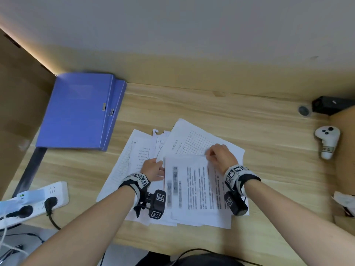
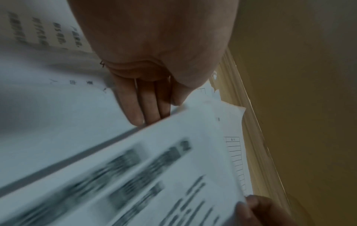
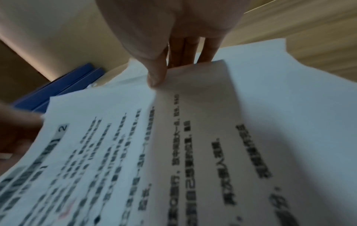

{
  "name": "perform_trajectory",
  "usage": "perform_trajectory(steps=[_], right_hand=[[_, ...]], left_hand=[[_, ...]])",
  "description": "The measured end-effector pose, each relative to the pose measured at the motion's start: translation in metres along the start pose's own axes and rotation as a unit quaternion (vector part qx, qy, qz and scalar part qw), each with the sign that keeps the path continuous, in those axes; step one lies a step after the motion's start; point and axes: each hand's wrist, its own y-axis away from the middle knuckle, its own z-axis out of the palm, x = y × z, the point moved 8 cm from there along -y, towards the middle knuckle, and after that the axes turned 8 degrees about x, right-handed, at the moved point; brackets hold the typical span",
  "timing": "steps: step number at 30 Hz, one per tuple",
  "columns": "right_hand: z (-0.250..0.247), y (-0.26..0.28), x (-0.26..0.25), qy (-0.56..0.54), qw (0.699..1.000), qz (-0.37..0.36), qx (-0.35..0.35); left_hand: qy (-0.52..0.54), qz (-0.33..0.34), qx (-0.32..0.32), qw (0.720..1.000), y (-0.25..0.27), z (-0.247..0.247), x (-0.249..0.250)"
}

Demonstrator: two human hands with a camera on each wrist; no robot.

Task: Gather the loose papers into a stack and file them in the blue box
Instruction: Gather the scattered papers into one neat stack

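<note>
Several loose white papers (image 1: 128,158) lie fanned across the middle of the wooden desk (image 1: 269,169). On top is a printed text sheet (image 1: 194,189), also seen as the printed text sheet (image 3: 173,137). My right hand (image 1: 219,156) pinches its far edge, thumb (image 3: 156,76) on top and fingers behind. My left hand (image 1: 153,168) lies at the sheet's left edge with straight fingers (image 2: 131,107), their tips hidden under the raised sheet (image 2: 154,168). Two blue boxes (image 1: 76,112) lie shut and stacked at the far left, clear of both hands.
A white power strip (image 1: 38,198) with plugs sits at the near left edge. A white controller (image 1: 326,141) and a black box (image 1: 330,106) are at the far right. Cardboard panels (image 1: 15,112) flank the desk on both sides.
</note>
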Motion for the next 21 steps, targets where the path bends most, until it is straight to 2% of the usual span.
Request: perform_trajectory(steps=[4,8,11,15,21], right_hand=[[-0.036,-0.016,0.036,-0.050,0.989,0.108,0.084],[-0.048,-0.030,0.045,-0.075,0.978,0.144,0.129],[-0.038,-0.040,0.045,-0.069,0.977,0.156,0.127],[-0.025,-0.044,0.043,-0.052,0.978,0.164,0.121],[-0.032,-0.040,0.039,-0.056,0.980,0.153,0.112]], left_hand=[[-0.014,0.004,0.002,1.000,-0.005,0.000,0.001],[0.024,-0.034,-0.020,0.999,-0.007,0.003,-0.005],[0.031,-0.032,-0.010,0.999,-0.009,0.001,-0.006],[0.028,0.019,0.023,0.999,-0.009,-0.001,0.000],[0.000,0.105,0.073,0.992,0.000,-0.005,0.020]])
